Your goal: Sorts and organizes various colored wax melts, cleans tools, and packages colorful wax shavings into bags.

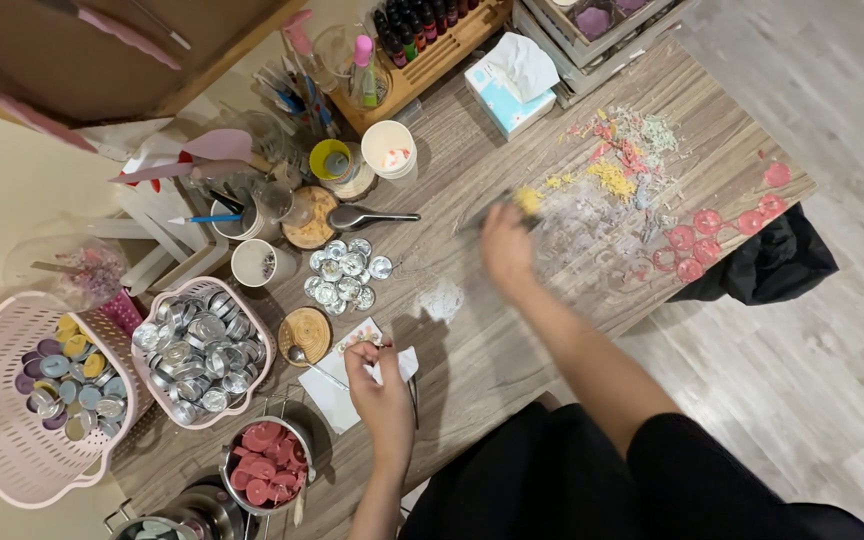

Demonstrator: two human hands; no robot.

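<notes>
The left hand [384, 385] rests on a white paper sheet [337, 395] on the table [482, 350], its grip pinched on a thin dark stick [413, 395]. Just left of that grip lies a spoon [314, 366]; beyond it sit empty foil cups [345, 273]. The right hand [505, 250] is blurred, so its grip cannot be told; wax shavings [607, 180] lie scattered right of it.
</notes>
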